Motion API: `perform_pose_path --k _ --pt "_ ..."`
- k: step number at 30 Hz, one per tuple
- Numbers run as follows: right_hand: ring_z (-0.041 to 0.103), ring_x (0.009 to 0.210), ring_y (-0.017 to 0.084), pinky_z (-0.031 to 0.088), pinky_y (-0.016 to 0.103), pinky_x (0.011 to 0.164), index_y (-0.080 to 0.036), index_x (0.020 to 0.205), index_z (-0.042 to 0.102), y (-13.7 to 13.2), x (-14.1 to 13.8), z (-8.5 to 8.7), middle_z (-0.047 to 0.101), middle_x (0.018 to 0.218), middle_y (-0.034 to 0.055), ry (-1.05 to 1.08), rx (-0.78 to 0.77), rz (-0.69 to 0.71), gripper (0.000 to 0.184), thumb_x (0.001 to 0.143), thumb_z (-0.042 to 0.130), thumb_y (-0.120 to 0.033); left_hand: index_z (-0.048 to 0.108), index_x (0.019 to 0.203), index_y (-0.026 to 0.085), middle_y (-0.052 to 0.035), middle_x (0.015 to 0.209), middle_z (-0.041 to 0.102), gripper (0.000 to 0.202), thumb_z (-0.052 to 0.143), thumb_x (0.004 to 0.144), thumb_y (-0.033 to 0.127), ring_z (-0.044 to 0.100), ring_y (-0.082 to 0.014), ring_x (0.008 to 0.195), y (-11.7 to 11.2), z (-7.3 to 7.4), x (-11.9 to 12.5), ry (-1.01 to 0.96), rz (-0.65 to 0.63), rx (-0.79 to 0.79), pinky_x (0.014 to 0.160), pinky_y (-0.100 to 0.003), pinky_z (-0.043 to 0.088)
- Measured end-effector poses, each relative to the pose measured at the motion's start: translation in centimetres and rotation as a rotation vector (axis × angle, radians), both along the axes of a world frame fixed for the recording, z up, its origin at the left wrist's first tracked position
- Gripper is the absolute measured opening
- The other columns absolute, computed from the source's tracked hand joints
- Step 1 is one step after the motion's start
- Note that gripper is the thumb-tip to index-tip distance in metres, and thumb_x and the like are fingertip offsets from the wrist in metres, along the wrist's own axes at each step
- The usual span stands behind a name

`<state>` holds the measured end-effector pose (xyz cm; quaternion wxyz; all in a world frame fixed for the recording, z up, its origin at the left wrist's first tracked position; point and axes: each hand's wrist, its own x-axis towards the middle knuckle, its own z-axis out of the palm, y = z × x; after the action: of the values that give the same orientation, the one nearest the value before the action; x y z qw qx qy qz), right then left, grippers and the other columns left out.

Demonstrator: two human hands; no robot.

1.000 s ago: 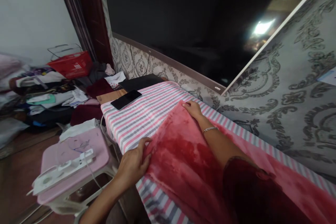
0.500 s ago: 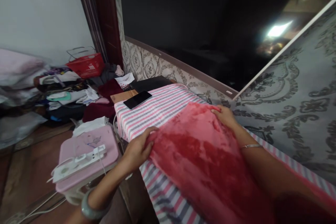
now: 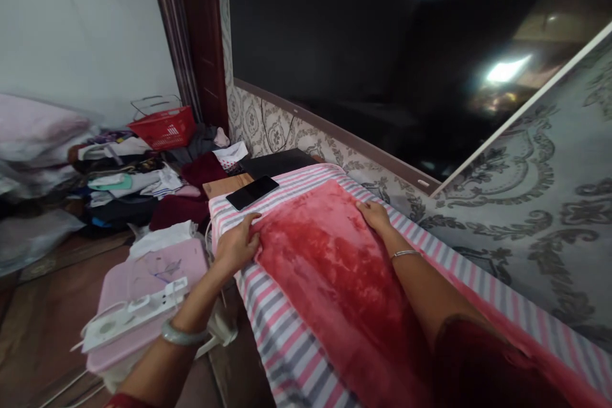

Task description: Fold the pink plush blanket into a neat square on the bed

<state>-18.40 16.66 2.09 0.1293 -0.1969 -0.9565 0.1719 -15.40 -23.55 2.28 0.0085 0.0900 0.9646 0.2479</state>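
Note:
A red, plush velvet-like cloth [image 3: 329, 255] lies spread over a pink, grey and white striped cover [image 3: 275, 306] on a long table. At its far left corner, my left hand [image 3: 236, 245] is closed with thumb and fingers on the edge. My right hand [image 3: 375, 217] grips the opposite edge, its fingertips partly hidden. Between the hands the cloth lies nearly flat, with its nap showing lighter and darker patches. A black phone [image 3: 252, 192] rests on the striped cover just beyond my left hand.
Left of the table, a pink-lidded box [image 3: 115, 287] carries a white power strip [image 3: 134, 315] with cords. Heaped clothes [image 3: 124, 185] and a red basket [image 3: 165, 127] lie farther back. A large television [image 3: 382, 64] hangs on the patterned wall along the table.
Both hands have shifted left in view, and the right has come nearer to me. The far edge of the red cloth now lies flatter and straighter on the striped cover.

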Motion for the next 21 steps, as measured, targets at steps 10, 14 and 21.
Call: perform_pose_path --k 10,14,21 --pt "0.067 0.081 0.022 0.045 0.027 0.067 -0.016 0.085 0.075 -2.8 -5.4 0.7 0.075 0.085 0.0085 -0.129 -0.026 0.046 0.026 0.091 0.065 -0.039 0.054 0.143 0.024 -0.0050 0.101 0.075 0.054 0.053 0.090 0.035 0.072 -0.0273 0.097 -0.2 -0.7 -0.2 0.021 0.022 0.075 0.082 -0.035 0.051" --pt "0.067 0.099 0.026 0.046 0.030 0.078 -0.016 0.105 0.074 -3.2 -5.4 0.8 0.075 0.104 0.0132 -0.066 0.044 0.049 0.025 0.093 0.061 -0.034 0.057 0.137 0.024 -0.0047 0.102 0.074 0.051 0.052 0.087 0.032 0.072 -0.0255 0.095 -1.0 -0.8 -0.9 0.111 -0.029 0.198 0.084 -0.035 0.053" --pt "0.066 0.102 0.030 0.047 0.035 0.083 -0.011 0.119 0.068 -1.9 -6.4 2.4 0.072 0.110 0.0189 0.133 0.185 -0.089 0.038 0.101 0.048 -0.038 0.060 0.131 0.022 -0.0050 0.097 0.074 0.045 0.054 0.087 0.031 0.071 -0.0250 0.091 0.1 -0.9 -2.1 0.268 0.035 0.335 0.083 -0.035 0.053"
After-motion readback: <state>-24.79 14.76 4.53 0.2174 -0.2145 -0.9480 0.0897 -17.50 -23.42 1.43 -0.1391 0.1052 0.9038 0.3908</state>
